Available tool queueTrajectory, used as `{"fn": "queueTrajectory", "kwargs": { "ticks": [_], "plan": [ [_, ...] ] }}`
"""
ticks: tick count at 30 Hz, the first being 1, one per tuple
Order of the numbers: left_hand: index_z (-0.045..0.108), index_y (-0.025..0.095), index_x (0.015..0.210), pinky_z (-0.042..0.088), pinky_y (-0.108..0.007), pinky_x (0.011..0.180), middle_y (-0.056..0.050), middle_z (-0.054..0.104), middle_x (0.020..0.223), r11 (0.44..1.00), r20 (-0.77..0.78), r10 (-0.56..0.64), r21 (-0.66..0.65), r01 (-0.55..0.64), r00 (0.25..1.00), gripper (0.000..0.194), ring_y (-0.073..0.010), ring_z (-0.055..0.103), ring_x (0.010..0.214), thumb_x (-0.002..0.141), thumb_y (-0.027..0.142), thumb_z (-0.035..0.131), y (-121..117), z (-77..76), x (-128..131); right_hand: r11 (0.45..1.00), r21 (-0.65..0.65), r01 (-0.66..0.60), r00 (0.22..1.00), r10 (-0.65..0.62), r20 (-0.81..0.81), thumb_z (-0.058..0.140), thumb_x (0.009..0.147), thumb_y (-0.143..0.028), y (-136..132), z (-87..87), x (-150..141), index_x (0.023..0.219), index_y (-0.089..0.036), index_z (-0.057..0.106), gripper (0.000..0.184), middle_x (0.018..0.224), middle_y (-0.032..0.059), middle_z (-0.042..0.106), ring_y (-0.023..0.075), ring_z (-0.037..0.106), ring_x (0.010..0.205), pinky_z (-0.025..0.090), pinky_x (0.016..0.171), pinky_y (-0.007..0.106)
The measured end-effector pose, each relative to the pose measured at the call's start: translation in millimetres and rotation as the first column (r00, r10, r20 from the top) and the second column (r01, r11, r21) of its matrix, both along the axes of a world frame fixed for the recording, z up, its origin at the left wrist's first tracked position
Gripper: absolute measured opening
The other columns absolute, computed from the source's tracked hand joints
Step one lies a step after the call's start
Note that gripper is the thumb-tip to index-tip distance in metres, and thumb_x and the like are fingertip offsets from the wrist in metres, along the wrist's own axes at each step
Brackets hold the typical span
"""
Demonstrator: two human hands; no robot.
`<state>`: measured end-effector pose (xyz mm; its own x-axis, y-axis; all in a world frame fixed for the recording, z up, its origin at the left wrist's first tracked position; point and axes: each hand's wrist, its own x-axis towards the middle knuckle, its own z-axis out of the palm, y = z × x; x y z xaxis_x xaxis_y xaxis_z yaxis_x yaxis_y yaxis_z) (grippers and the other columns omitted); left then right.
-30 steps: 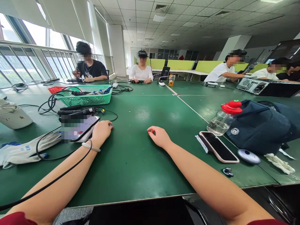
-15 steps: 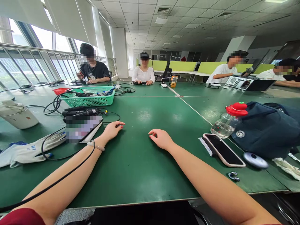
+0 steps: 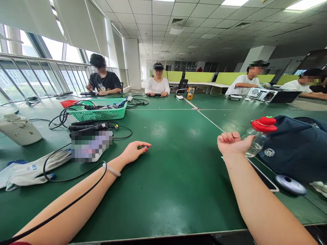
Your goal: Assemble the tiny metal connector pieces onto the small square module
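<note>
My left hand (image 3: 135, 151) rests low over the green table (image 3: 163, 190), thumb and index finger drawn together at the tips. A tiny greyish thing shows at the fingertips, too small to name. My right hand (image 3: 233, 144) is turned palm up with its fingers curled in and the thumb sticking out to the right; nothing shows in it. Its thumb overlaps the clear bottle with a red lid (image 3: 264, 124) in view; whether they touch I cannot tell. Below the hand, my forearm partly hides a phone (image 3: 265, 178).
At left are a green basket (image 3: 99, 114) of cables, black devices (image 3: 89, 128), gloves (image 3: 33, 168) and a white jug (image 3: 21, 131). A cable crosses my left forearm. A dark blue bag (image 3: 298, 146) and an oval case (image 3: 290, 184) lie right. Several people sit across the table.
My right hand has swung right toward the bottle and turned palm up. My left hand has shifted somewhat right, its fingertips still together. The view has tilted up slightly.
</note>
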<state>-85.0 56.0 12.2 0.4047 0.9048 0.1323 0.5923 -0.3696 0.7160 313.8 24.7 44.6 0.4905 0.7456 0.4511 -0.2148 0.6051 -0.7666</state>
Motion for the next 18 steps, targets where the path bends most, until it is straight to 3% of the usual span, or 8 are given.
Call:
{"fn": "queueTrajectory", "kwargs": {
  "ticks": [2, 4, 7, 8, 10, 12, 14, 18],
  "plan": [
    [0.070, 0.021, 0.109, 0.047, -0.032, 0.091, -0.005, 0.072, 0.107, 0.992, 0.009, -0.097, -0.075, 0.097, 0.995, 0.034, -0.0206, 0.065, 0.098, 0.082, 0.036, 0.056, -4, 1.2, 6, 0.996, -0.058, -0.073, 0.997, 0.073, -0.002, 0.022, 0.075, -0.085, 1, -3.5, 1, 0.048, -0.021, 0.013, 0.070, 0.040, -0.0044, 0.010, 0.0109, 0.011, 0.041, 0.014, 0.043, 0.028],
    [0.071, 0.022, 0.106, 0.047, -0.030, 0.090, -0.005, 0.072, 0.106, 0.965, -0.007, -0.243, -0.108, 0.241, 0.970, 0.031, -0.0198, 0.064, 0.099, 0.081, 0.034, 0.059, -14, 3.5, 16, 0.973, -0.161, -0.164, 0.984, 0.173, 0.046, 0.020, 0.077, -0.084, 4, -7.6, -19, 0.049, -0.023, 0.014, 0.067, 0.041, -0.0059, 0.010, 0.0097, 0.013, 0.040, 0.018, 0.043, 0.027],
    [0.073, 0.024, 0.103, 0.047, -0.028, 0.089, -0.004, 0.070, 0.106, 0.920, -0.041, -0.390, -0.055, 0.387, 0.920, 0.025, -0.0181, 0.063, 0.097, 0.080, 0.028, 0.062, -34, 8.0, 32, 0.906, -0.326, -0.272, 0.927, 0.338, 0.165, 0.051, 0.075, -0.071, 9, -15.8, -73, 0.052, -0.022, 0.038, 0.056, 0.043, -0.0062, 0.030, 0.0084, 0.029, 0.040, 0.025, 0.042, 0.025],
    [0.073, 0.024, 0.103, 0.047, -0.027, 0.089, -0.004, 0.070, 0.105, 0.909, -0.041, -0.416, -0.045, 0.415, 0.908, 0.025, -0.0177, 0.063, 0.097, 0.080, 0.027, 0.063, -39, 9.3, 35, 0.835, -0.468, -0.287, 0.811, 0.473, 0.345, 0.052, 0.077, -0.066, 9, -19.6, -93, 0.057, -0.021, 0.046, 0.050, 0.047, -0.0046, 0.041, 0.0089, 0.037, 0.042, 0.029, 0.043, 0.024],
    [0.073, 0.024, 0.102, 0.046, -0.027, 0.088, -0.004, 0.069, 0.102, 0.901, -0.031, -0.433, -0.025, 0.432, 0.901, 0.024, -0.0167, 0.063, 0.095, 0.081, 0.026, 0.063, -47, 10.6, 38, 0.794, -0.534, -0.290, 0.684, 0.563, 0.464, 0.067, 0.073, -0.041, 4, -28.8, -127, 0.066, -0.018, 0.060, 0.025, 0.060, -0.0010, 0.058, 0.0096, 0.048, 0.050, 0.037, 0.050, 0.024],
    [0.073, 0.024, 0.103, 0.046, -0.026, 0.088, -0.004, 0.068, 0.101, 0.916, -0.010, -0.402, 0.008, 0.402, 0.916, 0.024, -0.0159, 0.063, 0.093, 0.081, 0.025, 0.063, -48, 10.2, 36, 0.881, -0.434, -0.189, 0.442, 0.471, 0.764, 0.057, 0.080, -0.021, -3, -37.4, -153, 0.077, -0.018, 0.067, 0.011, 0.077, 0.0015, 0.066, 0.0113, 0.055, 0.067, 0.044, 0.066, 0.026],
    [0.073, 0.023, 0.102, 0.046, -0.027, 0.087, -0.004, 0.068, 0.098, 0.936, -0.002, -0.350, 0.046, 0.350, 0.937, 0.024, -0.0160, 0.063, 0.091, 0.080, 0.025, 0.064, -44, 8.5, 31, 0.919, -0.337, -0.203, 0.263, 0.383, 0.885, 0.051, 0.081, -0.011, -11, -43.2, -167, 0.088, -0.018, 0.069, 0.020, 0.091, 0.0042, 0.068, 0.0139, 0.058, 0.083, 0.046, 0.080, 0.030],
    [0.075, 0.023, 0.097, 0.046, -0.028, 0.086, -0.003, 0.071, 0.093, 0.965, 0.031, -0.256, 0.062, 0.254, 0.966, 0.023, -0.0169, 0.063, 0.089, 0.076, 0.027, 0.067, -35, 6.5, 22, 0.922, -0.288, -0.260, 0.074, 0.317, 0.946, 0.061, 0.083, -0.022, -20, -45.4, -175, 0.108, -0.018, 0.066, 0.026, 0.115, 0.0068, 0.065, 0.0194, 0.056, 0.102, 0.043, 0.095, 0.037]
  ]
}}
